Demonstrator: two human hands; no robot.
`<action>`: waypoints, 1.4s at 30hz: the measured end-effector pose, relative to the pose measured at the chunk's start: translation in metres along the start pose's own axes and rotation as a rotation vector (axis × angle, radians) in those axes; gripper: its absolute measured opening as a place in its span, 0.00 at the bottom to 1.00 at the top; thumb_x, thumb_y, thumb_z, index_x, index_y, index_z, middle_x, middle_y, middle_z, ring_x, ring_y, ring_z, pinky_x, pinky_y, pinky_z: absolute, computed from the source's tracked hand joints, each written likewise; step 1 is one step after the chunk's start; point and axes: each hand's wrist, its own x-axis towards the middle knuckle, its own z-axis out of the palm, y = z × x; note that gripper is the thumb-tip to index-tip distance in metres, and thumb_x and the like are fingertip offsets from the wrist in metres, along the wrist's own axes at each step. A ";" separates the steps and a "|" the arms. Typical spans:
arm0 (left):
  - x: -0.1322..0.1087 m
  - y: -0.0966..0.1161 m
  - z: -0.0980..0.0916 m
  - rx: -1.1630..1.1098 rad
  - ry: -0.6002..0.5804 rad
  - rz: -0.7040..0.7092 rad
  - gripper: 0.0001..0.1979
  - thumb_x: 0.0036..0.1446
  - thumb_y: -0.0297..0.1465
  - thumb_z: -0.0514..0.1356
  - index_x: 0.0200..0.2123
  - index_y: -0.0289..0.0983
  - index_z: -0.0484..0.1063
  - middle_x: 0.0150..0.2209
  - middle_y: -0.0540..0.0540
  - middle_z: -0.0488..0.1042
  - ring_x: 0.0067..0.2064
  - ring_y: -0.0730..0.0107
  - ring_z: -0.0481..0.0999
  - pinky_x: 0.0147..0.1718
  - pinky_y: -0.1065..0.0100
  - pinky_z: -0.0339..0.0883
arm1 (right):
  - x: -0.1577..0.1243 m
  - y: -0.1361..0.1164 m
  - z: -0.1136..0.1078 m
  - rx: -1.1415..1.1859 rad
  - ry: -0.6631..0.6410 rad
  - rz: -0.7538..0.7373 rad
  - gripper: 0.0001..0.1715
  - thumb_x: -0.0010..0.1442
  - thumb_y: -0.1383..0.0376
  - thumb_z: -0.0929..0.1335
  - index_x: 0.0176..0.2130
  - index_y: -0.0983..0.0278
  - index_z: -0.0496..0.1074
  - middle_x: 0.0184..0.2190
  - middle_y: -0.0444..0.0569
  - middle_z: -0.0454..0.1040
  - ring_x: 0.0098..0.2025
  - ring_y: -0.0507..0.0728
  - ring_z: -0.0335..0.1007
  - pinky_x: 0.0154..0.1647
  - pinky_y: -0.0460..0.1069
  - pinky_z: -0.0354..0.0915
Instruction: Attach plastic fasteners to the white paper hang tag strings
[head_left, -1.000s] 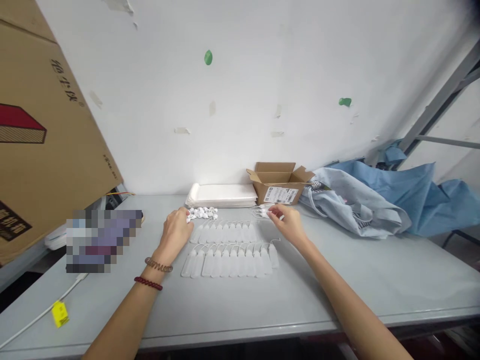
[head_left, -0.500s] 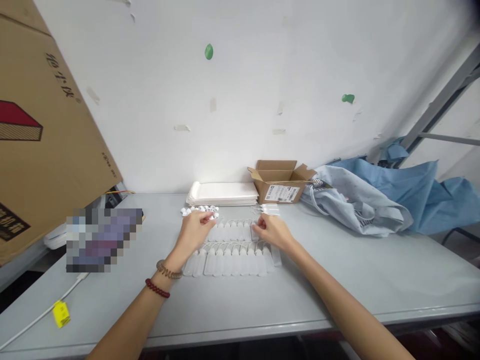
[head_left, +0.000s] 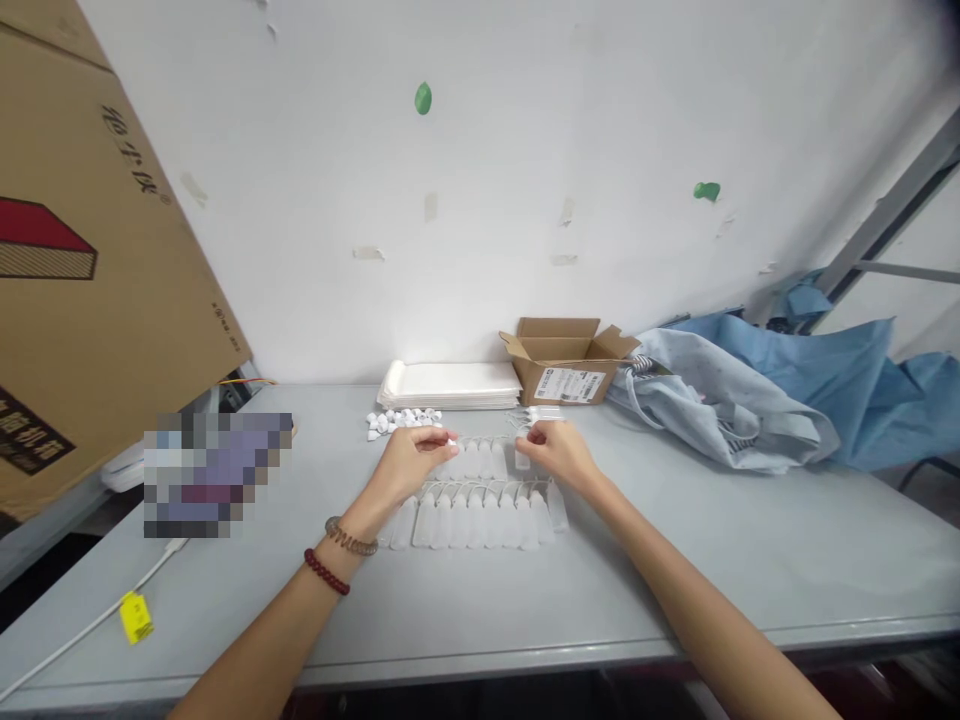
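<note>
Two rows of small translucent white bottles (head_left: 480, 515) lie side by side in the middle of the grey table (head_left: 525, 610). My left hand (head_left: 409, 468) hovers over the left end of the far row, fingers pinched on a small white cap. My right hand (head_left: 556, 457) is closed on one small bottle at the right end of the far row. A heap of small white caps (head_left: 401, 420) lies just beyond my left hand. A few more clear bottles (head_left: 540, 413) rest beyond my right hand.
A stack of flat white trays (head_left: 450, 384) and an open cardboard box (head_left: 566, 360) stand at the wall. Blue cloth (head_left: 750, 390) is piled at the right. A large cardboard carton (head_left: 82, 260) leans at the left, with a white cable and yellow tag (head_left: 135, 616) below.
My left hand left the cap heap and moved right with a cap. My right hand came back from the far bottles toward the rows, holding a bottle. The two hands drew closer together.
</note>
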 end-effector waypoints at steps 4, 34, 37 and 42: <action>-0.001 0.002 0.000 -0.045 -0.004 -0.040 0.13 0.46 0.35 0.66 0.35 0.36 0.78 0.40 0.44 0.78 0.43 0.62 0.75 0.45 0.63 0.67 | -0.006 -0.007 -0.004 0.305 0.024 -0.015 0.11 0.49 0.61 0.66 0.20 0.63 0.65 0.17 0.44 0.69 0.22 0.53 0.65 0.25 0.46 0.58; -0.014 0.013 0.012 -0.348 -0.182 0.089 0.20 0.46 0.31 0.68 0.41 0.37 0.65 0.38 0.47 0.74 0.40 0.69 0.74 0.43 0.65 0.66 | -0.038 -0.045 0.002 1.274 -0.497 0.144 0.21 0.55 0.52 0.69 0.41 0.61 0.62 0.28 0.43 0.70 0.20 0.46 0.50 0.19 0.43 0.51; -0.013 0.010 0.011 -0.355 -0.220 0.115 0.20 0.48 0.30 0.67 0.43 0.38 0.63 0.38 0.47 0.75 0.40 0.69 0.74 0.42 0.66 0.66 | -0.039 -0.045 0.001 1.278 -0.534 0.134 0.19 0.57 0.51 0.66 0.41 0.60 0.61 0.27 0.42 0.69 0.18 0.45 0.44 0.19 0.43 0.43; -0.014 0.012 0.009 -0.356 -0.266 0.096 0.24 0.49 0.30 0.66 0.48 0.38 0.63 0.41 0.45 0.74 0.43 0.68 0.73 0.45 0.66 0.66 | -0.040 -0.045 -0.001 1.282 -0.560 0.136 0.19 0.59 0.50 0.65 0.41 0.61 0.60 0.26 0.41 0.68 0.18 0.45 0.41 0.19 0.44 0.39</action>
